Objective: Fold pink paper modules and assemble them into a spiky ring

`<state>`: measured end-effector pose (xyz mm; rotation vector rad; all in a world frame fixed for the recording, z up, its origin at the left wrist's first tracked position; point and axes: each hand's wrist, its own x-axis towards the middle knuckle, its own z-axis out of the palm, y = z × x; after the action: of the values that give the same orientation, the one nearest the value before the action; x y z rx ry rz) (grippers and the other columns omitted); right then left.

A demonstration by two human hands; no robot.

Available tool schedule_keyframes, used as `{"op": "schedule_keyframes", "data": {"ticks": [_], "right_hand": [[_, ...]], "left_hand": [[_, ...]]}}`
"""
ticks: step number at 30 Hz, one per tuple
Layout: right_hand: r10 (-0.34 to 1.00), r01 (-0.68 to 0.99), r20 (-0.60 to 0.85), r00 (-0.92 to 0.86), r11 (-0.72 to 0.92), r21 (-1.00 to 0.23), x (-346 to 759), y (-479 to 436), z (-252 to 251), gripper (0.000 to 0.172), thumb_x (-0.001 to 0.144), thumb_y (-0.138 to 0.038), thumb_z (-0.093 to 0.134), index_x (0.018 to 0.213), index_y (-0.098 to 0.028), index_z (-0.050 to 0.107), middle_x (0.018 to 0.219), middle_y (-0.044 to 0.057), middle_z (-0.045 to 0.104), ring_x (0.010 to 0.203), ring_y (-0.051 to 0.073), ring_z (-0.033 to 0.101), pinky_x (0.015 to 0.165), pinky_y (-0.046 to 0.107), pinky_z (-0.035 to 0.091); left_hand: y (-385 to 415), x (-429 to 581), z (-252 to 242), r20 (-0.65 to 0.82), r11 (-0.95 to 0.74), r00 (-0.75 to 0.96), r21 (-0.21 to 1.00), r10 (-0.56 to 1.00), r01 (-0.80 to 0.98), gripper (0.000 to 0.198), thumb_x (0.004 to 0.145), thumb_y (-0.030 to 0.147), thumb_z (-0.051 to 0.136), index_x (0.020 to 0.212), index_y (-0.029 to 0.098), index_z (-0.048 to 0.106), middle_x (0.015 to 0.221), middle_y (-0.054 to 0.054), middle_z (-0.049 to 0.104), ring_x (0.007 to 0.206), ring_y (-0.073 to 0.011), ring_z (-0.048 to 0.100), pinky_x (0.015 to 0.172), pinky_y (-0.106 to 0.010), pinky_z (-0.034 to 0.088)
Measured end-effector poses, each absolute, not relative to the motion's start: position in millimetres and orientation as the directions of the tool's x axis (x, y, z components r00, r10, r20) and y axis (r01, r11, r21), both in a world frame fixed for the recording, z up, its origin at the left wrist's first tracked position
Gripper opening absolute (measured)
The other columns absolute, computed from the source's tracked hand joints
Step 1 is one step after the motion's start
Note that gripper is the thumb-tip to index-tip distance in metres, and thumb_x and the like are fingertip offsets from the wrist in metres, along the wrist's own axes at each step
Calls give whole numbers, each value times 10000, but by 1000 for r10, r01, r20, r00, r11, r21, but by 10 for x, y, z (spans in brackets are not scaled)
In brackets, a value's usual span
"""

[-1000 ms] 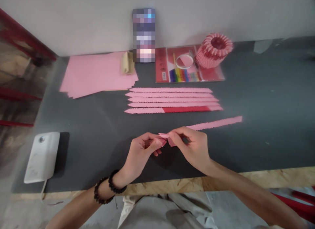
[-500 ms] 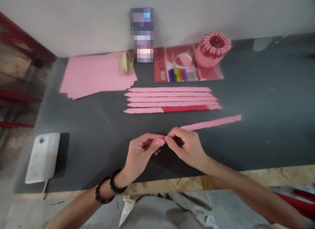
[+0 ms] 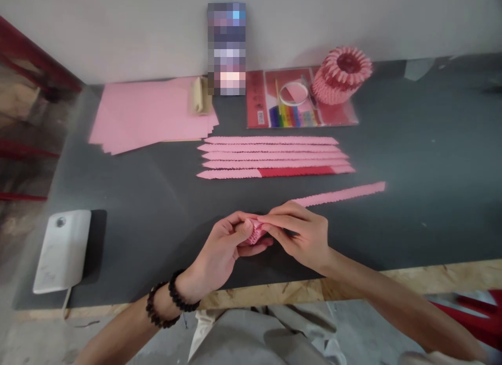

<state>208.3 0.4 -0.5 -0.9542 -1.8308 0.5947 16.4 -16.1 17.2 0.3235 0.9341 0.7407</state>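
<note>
Between the thumb and fingers of my left hand (image 3: 219, 250) sits a small folded pink paper piece (image 3: 255, 233) with rows of small folds. My right hand (image 3: 308, 237) pinches the upper right edge of that same piece with thumb and forefinger. Just beyond the right hand lies a pink zigzag-edged paper strip (image 3: 345, 193), its left end hidden by the hand. Farther back, several long pointed strips (image 3: 270, 148) lie side by side; the nearest one has a red middle section (image 3: 298, 173).
Pink paper sheets (image 3: 141, 114) lie at the back left under a cream-coloured tool (image 3: 199, 97). A blurred-out phone-like screen (image 3: 226, 48) leans on the wall. A pink-red folded-paper vase (image 3: 333, 88) stands on a red packet (image 3: 254, 101). A corded white device (image 3: 63, 252) lies front left.
My left hand has turned, so more of the folded paper piece shows. The right fingers have shifted along its edge and remain pinched. The view has tilted slightly.
</note>
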Motion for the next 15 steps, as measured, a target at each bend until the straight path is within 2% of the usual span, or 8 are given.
{"op": "schedule_keyframes", "data": {"ticks": [3,7,11,15], "right_hand": [[873,340,392,-290,477,-810,2102,27,-6,142,956,-168,691,1016,-245,794,899,32,753,765,140,705,691,269,592],[898,301,261,-354,373,-878,2141,72,-7,104,954,-192,701,975,-223,798,904,30,755,781,137,711,700,255,576],[903,289,118,-412,253,-923,2177,117,2,90,944,-229,719,929,-229,808,864,18,753,709,121,674,590,229,501],[900,280,11,-435,147,-949,2209,147,32,92,934,-256,726,921,-228,813,864,17,745,621,92,602,528,224,425]], "left_hand": [[-148,167,149,-601,688,339,595,724,-415,351,817,405,855,973,108,752,840,-48,763,804,-156,746,932,-381,639],[-129,157,93,-609,694,334,643,720,-325,430,801,453,855,999,95,723,876,-89,788,815,-226,787,888,-399,649],[-116,149,59,-630,714,342,655,697,-249,486,783,480,860,1047,104,701,890,-90,790,793,-259,807,816,-362,657],[-114,160,65,-627,711,349,668,696,-218,465,762,486,871,974,101,720,862,-65,766,781,-228,793,811,-351,662]]}}
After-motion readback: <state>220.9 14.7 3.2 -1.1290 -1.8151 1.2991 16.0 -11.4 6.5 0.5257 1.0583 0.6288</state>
